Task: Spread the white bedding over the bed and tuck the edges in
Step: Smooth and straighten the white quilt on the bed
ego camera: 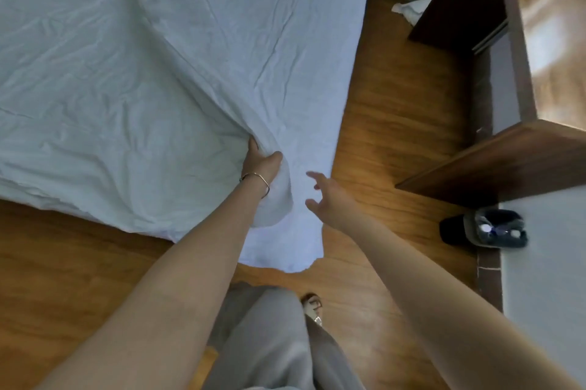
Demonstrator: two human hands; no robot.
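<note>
From the head view, the left hand (260, 161) grips a bunched fold of the white bedding (152, 66) at the bed's corner, seemingly, while the right hand (326, 196) hovers just beside it, fingers (312, 175) spread apart.

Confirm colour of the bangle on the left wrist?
Gold-toned, thin and plain: the bangle on the left wrist, seen in the head view, the only one.

White bedding (152, 50) covers the bed (corner drooping toward wooden floor (380, 123)).
</note>
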